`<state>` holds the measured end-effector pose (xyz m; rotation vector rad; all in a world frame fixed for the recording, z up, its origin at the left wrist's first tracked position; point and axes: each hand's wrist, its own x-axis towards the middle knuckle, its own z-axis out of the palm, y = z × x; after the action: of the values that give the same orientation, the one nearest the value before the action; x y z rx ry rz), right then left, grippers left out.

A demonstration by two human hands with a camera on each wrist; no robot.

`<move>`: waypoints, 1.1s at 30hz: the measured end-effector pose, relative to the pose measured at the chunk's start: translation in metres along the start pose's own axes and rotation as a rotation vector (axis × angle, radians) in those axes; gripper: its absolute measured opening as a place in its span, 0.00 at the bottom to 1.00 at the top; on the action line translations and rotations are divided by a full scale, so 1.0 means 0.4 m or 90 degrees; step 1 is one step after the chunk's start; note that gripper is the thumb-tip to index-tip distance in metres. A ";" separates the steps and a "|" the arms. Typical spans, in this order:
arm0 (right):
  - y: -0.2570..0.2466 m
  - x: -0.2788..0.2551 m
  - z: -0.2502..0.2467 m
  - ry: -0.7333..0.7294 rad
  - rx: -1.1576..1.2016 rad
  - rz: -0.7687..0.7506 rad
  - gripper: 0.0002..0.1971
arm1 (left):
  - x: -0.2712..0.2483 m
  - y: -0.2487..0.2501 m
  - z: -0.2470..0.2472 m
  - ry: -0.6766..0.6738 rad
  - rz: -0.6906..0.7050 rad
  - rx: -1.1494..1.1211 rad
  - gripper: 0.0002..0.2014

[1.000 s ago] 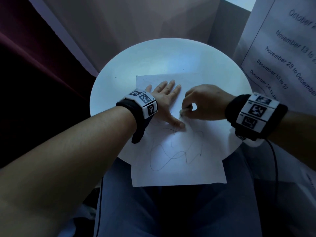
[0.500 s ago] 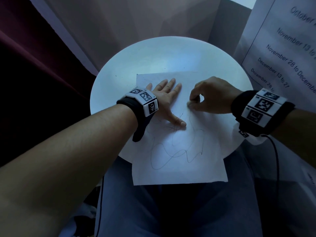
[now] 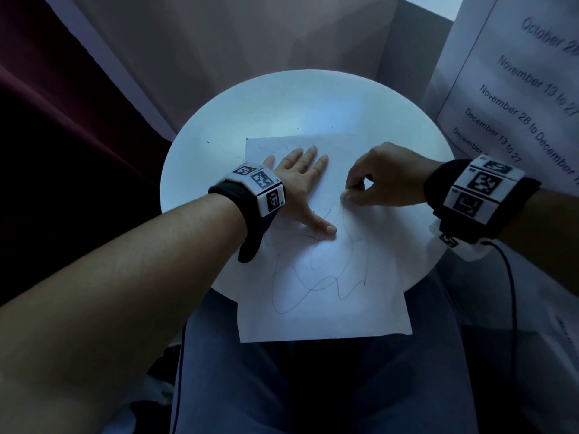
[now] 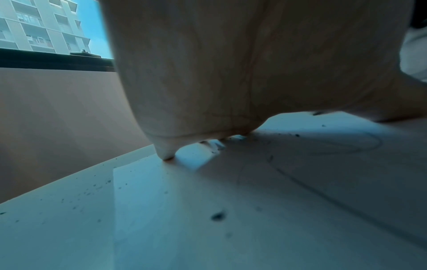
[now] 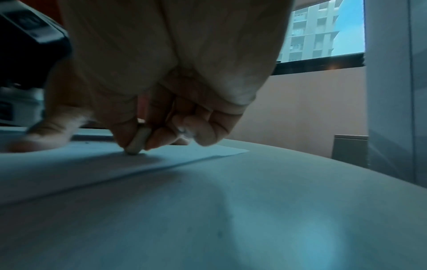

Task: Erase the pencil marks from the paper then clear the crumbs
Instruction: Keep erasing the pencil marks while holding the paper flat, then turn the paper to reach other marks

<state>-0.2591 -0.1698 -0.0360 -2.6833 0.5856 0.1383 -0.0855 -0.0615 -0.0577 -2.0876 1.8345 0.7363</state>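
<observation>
A white sheet of paper [image 3: 322, 308] lies on the round white table [image 3: 282, 101], its near end hanging over the edge above my lap. Looping pencil marks [image 3: 316, 277] cover its middle. My left hand [image 3: 302, 186] lies flat on the sheet with straight fingers and the thumb spread, holding it down. My right hand [image 3: 376, 180] pinches a small white eraser [image 3: 344, 195] between thumb and fingers, its end pressed on the paper [image 5: 69, 175] just right of my left thumb. The right wrist view shows the eraser [image 5: 138, 141] tip touching the sheet. Dark crumbs [image 4: 217, 216] dot the paper [image 4: 277, 201].
Fine dark specks [image 3: 232, 158] lie on the table left of the sheet. A large printed notice with dates [image 3: 517, 98] stands at the right. A dark red curtain [image 3: 62, 126] hangs at the left, a wall behind. A black cable [image 3: 510, 277] runs from my right wrist.
My right hand with the eraser moved away from me and to the right along the paper, away from my left thumb. My left hand stayed flat in place.
</observation>
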 end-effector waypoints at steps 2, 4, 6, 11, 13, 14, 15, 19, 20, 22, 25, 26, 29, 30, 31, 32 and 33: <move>0.007 0.002 -0.001 0.027 0.024 0.031 0.08 | 0.000 -0.001 0.000 0.003 -0.002 0.000 0.72; 0.012 0.012 -0.009 0.020 0.103 0.070 0.10 | -0.002 0.000 -0.002 0.005 -0.004 0.001 0.72; 0.019 0.041 -0.027 0.025 0.287 0.145 0.12 | -0.007 0.007 -0.006 0.005 -0.008 -0.004 0.72; 0.039 0.120 -0.029 0.029 0.450 0.282 0.10 | -0.027 0.055 -0.027 0.051 -0.025 0.053 0.68; 0.039 0.132 -0.023 0.019 0.447 0.293 0.11 | -0.047 0.110 -0.023 0.107 0.025 0.101 0.61; 0.040 0.133 -0.021 0.019 0.459 0.296 0.11 | -0.055 0.146 -0.010 0.121 0.058 0.112 0.58; 0.041 0.132 -0.021 0.024 0.463 0.298 0.11 | -0.059 0.180 0.007 0.117 0.085 0.113 0.56; 0.045 0.127 -0.015 0.039 0.463 0.292 0.10 | -0.076 0.217 0.078 0.037 0.060 0.069 0.60; 0.046 0.126 -0.012 0.041 0.468 0.291 0.10 | -0.088 0.197 0.084 0.032 0.029 0.051 0.61; 0.050 0.120 -0.009 0.045 0.482 0.293 0.09 | -0.115 0.143 0.088 0.011 -0.081 0.011 0.62; 0.050 0.114 -0.011 0.041 0.507 0.293 0.09 | -0.150 0.083 0.072 -0.018 -0.287 0.004 0.65; 0.050 0.113 -0.012 0.041 0.515 0.293 0.09 | -0.148 0.084 0.064 -0.010 -0.307 0.006 0.64; 0.044 0.114 -0.018 0.036 0.532 0.299 0.08 | -0.114 0.152 0.043 0.058 -0.131 -0.019 0.58; 0.044 0.114 -0.018 0.038 0.539 0.301 0.08 | -0.101 0.186 0.042 0.060 -0.046 -0.022 0.56; 0.044 0.115 -0.017 0.040 0.544 0.304 0.09 | -0.091 0.214 0.044 0.050 0.014 -0.018 0.54; 0.044 0.115 -0.016 0.043 0.546 0.306 0.09 | -0.084 0.229 0.050 0.035 0.041 -0.007 0.54; 0.043 0.113 -0.017 0.044 0.545 0.308 0.09 | -0.081 0.228 0.056 0.020 0.038 0.003 0.54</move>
<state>-0.2251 -0.2042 -0.0440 -1.6978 1.0262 -0.0691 -0.1813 -0.0378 -0.0471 -2.0611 1.9205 0.7176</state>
